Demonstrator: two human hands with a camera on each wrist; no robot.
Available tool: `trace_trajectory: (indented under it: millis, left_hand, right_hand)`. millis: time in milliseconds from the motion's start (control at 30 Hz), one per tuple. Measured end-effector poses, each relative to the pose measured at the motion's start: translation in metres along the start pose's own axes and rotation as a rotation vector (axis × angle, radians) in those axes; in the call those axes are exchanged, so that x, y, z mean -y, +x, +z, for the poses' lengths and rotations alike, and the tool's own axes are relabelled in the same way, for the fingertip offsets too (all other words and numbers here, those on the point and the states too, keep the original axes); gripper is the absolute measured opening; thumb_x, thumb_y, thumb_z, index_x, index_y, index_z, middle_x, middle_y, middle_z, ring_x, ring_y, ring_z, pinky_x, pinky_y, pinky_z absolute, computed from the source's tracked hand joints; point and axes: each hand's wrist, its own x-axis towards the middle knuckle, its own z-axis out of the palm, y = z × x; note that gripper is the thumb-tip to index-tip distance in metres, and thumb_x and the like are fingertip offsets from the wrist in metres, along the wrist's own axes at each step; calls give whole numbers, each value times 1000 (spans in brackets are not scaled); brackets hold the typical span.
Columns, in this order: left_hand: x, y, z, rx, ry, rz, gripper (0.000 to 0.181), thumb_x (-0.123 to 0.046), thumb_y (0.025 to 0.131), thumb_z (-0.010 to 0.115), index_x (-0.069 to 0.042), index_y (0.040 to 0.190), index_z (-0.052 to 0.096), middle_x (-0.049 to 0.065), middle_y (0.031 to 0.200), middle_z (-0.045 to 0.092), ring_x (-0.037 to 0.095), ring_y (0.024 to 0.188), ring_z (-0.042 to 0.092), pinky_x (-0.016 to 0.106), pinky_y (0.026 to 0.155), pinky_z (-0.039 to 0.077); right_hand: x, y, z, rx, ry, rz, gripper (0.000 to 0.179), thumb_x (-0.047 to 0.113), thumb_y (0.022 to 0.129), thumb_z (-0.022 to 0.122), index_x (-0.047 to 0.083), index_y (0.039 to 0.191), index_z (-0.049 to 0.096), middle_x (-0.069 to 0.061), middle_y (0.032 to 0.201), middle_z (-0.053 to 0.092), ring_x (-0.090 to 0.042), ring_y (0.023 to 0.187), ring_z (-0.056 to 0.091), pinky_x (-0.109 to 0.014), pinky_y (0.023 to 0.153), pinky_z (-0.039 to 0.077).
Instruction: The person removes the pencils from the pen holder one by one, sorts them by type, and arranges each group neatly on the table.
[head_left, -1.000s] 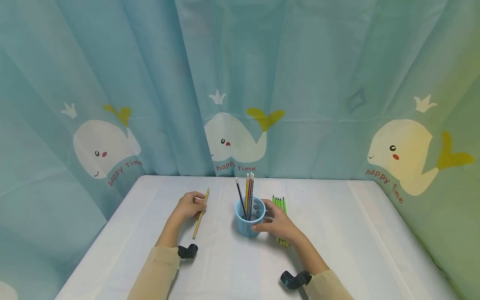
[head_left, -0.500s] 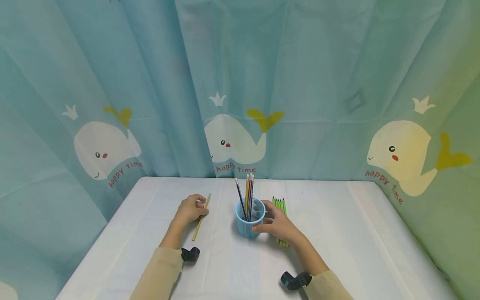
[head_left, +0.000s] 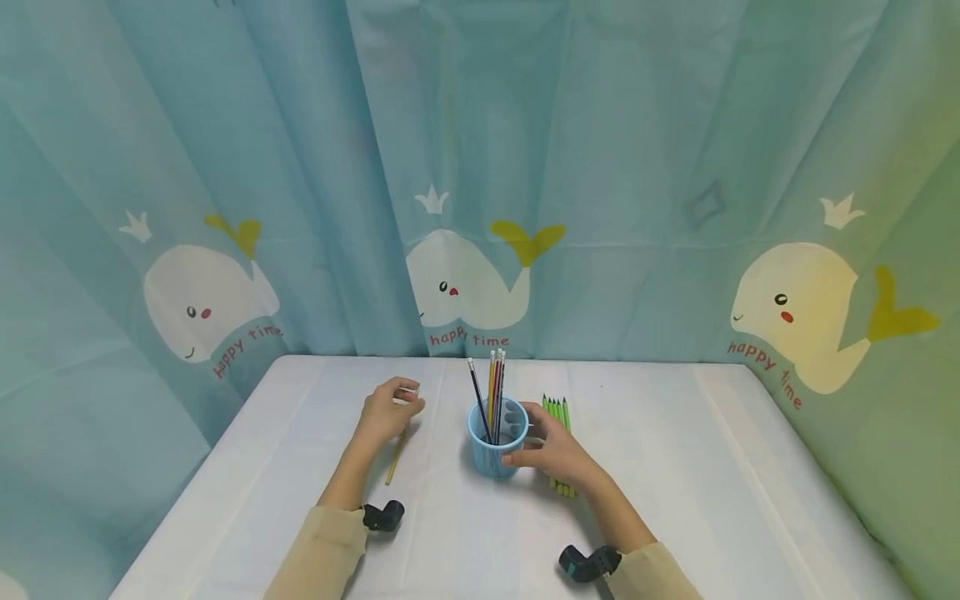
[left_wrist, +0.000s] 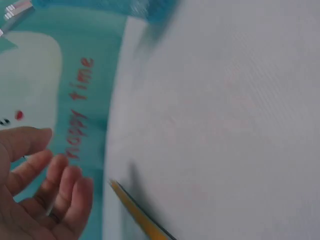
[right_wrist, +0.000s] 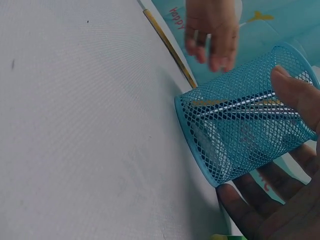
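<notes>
My left hand (head_left: 386,412) hovers over a yellow pencil (head_left: 395,461) lying on the table left of the cup. In the left wrist view its loosely bent fingers stand apart from the pencil (left_wrist: 137,212) and hold nothing. A light blue mesh pencil cup (head_left: 491,461) stands upright at the middle of the table. Several pencils (head_left: 492,392) lean inside it, eraser ends up. My right hand (head_left: 558,450) grips the cup from the right; in the right wrist view the thumb and fingers wrap around the mesh cup (right_wrist: 235,130).
Several green pencils (head_left: 564,408) lie side by side just right of the cup, partly hidden under the right hand. The white table (head_left: 720,475) ends at a blue curtain (head_left: 637,208) printed with whales.
My left hand has come up off the yellow pencil and shifted slightly right. The pencil has slid a little toward me and stays on the table. My right hand keeps holding the cup.
</notes>
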Motion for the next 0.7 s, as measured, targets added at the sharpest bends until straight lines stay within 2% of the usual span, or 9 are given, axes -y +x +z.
trace_trajectory:
  millis: [100,200,333,467,600,700]
  left_hand:
    - [-15,-3,1,19,-99,66,33,-15,94,68,-4,125,63,16,109,67,33,91,69,32,67,59]
    - [-29,-5,4,72,-238,83,33,-18,98,65,-5,128,61,16,114,65,36,99,68,35,76,62]
    - [-42,-7,10,172,-496,50,40,-29,102,58,-7,135,55,18,124,63,34,110,66,37,87,60]
    - [-45,-7,15,241,-729,-8,47,-38,104,52,-8,139,50,20,135,57,33,118,64,39,95,57]
    - [-45,-6,22,254,-867,-48,47,-37,105,49,-5,140,47,24,140,50,33,121,61,41,99,55]
    - [-45,-5,30,237,-929,-54,45,-33,106,49,-3,140,46,23,136,53,33,121,61,41,100,54]
  right_hand:
    - [1,0,0,0,-1,-6,79,18,75,87,12,144,47,-13,141,54,-40,129,53,-57,108,44]
    - [2,1,-1,3,4,5,79,18,75,87,12,143,47,-14,141,55,-40,129,53,-57,109,43]
    - [2,1,-1,-6,-4,10,79,19,75,88,12,143,48,-13,140,55,-39,128,54,-56,108,44]
    - [2,2,-1,-16,-11,12,79,20,75,88,13,143,48,-11,140,56,-38,128,55,-55,107,45]
    - [2,1,-1,-6,0,13,79,19,75,88,12,143,48,-12,140,56,-39,128,55,-57,108,45]
    - [2,1,-1,-3,9,8,79,17,75,88,11,143,48,-13,139,56,-40,128,55,-57,107,45]
